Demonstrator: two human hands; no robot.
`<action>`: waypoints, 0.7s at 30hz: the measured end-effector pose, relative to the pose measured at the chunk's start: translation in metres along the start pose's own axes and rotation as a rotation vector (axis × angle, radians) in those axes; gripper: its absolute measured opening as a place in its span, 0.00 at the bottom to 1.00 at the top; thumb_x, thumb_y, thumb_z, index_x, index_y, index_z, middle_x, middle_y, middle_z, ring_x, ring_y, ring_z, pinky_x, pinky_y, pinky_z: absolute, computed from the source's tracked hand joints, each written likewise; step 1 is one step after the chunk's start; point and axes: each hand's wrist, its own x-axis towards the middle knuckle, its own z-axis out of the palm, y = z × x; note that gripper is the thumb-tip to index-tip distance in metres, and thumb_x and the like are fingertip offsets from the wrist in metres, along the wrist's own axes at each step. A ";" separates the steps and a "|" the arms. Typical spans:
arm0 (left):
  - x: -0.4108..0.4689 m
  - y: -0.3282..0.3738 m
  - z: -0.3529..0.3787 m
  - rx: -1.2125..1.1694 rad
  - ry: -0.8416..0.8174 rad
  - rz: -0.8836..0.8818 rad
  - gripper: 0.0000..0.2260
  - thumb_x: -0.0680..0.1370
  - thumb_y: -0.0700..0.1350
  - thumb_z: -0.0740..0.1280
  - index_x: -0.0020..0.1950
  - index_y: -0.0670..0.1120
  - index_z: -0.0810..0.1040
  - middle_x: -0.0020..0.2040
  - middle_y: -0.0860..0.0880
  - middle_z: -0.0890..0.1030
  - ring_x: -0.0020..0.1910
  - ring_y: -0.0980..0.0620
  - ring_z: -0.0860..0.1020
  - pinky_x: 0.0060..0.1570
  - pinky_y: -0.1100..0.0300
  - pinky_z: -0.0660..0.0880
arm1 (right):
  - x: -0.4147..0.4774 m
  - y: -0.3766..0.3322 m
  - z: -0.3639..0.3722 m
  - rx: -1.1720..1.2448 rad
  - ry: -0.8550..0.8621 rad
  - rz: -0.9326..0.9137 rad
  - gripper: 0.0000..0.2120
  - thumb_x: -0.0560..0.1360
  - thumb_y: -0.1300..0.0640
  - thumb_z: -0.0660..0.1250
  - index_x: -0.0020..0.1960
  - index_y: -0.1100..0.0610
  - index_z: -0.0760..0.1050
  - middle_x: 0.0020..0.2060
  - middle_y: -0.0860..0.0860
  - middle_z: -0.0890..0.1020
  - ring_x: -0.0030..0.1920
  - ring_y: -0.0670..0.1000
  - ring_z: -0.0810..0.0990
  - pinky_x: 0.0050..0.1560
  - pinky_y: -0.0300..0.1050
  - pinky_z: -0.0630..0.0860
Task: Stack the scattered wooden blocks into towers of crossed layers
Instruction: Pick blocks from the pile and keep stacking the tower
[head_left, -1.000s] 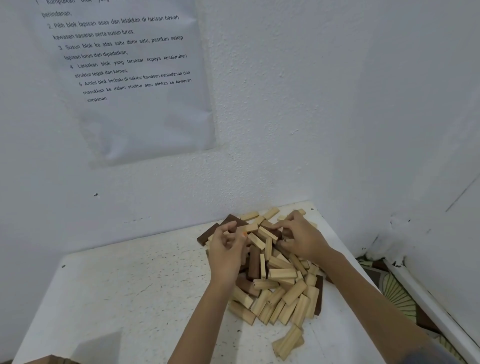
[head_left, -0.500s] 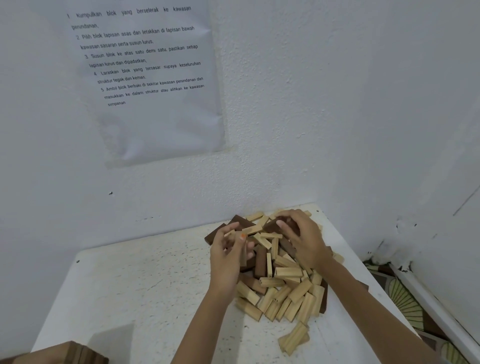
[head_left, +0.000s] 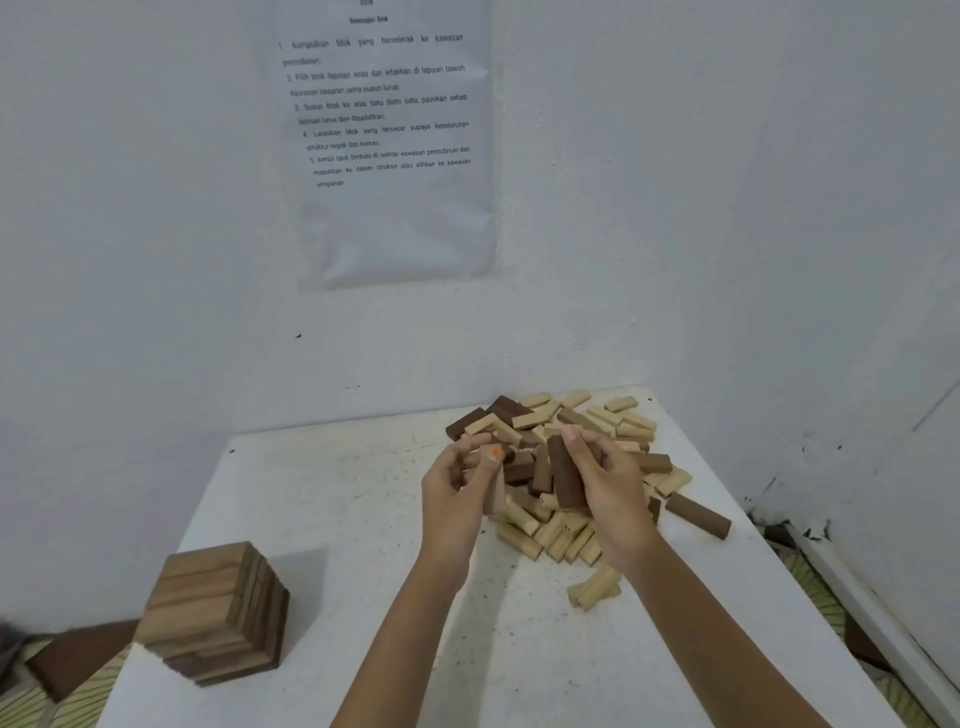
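Observation:
A heap of light and dark wooden blocks (head_left: 566, 530) lies at the far right of the white table (head_left: 337, 519). Above the heap, my right hand (head_left: 610, 493) grips a dark brown block (head_left: 565, 475) held almost upright. My left hand (head_left: 457, 493) holds a paler brown block (head_left: 493, 488) between thumb and curled fingers, just left of the right hand. A finished tower of crossed brown layers (head_left: 218, 613) stands at the table's near left corner. One dark block (head_left: 698, 514) lies apart at the heap's right edge.
White walls close the table in at the back and right, forming a corner behind the heap. A printed instruction sheet (head_left: 389, 145) hangs on the back wall. A patterned mat (head_left: 78, 701) shows on the floor at lower left, and floor also shows beyond the right edge.
Both hands have lifted out of the heap, each with a brown block. The camera has tilted down and turned left, bringing the tower at the left into view.

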 end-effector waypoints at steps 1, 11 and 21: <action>-0.007 0.000 -0.003 0.003 -0.001 -0.006 0.06 0.77 0.42 0.69 0.54 0.48 0.81 0.46 0.46 0.82 0.43 0.56 0.78 0.37 0.71 0.75 | -0.010 0.003 0.003 -0.005 0.010 0.019 0.10 0.77 0.49 0.67 0.52 0.54 0.81 0.42 0.52 0.81 0.37 0.46 0.80 0.30 0.38 0.76; -0.076 -0.027 -0.045 0.130 0.035 -0.109 0.07 0.79 0.41 0.67 0.56 0.49 0.80 0.47 0.49 0.78 0.44 0.56 0.77 0.40 0.67 0.76 | -0.084 0.053 0.022 -0.188 -0.105 0.219 0.04 0.79 0.58 0.65 0.50 0.53 0.79 0.51 0.53 0.80 0.45 0.50 0.79 0.33 0.40 0.73; -0.118 -0.053 -0.086 0.274 0.040 -0.205 0.12 0.79 0.37 0.63 0.58 0.50 0.77 0.49 0.53 0.76 0.48 0.57 0.75 0.44 0.66 0.71 | -0.116 0.088 0.031 -0.437 -0.203 0.124 0.05 0.78 0.61 0.65 0.49 0.52 0.78 0.48 0.45 0.79 0.52 0.49 0.76 0.52 0.47 0.73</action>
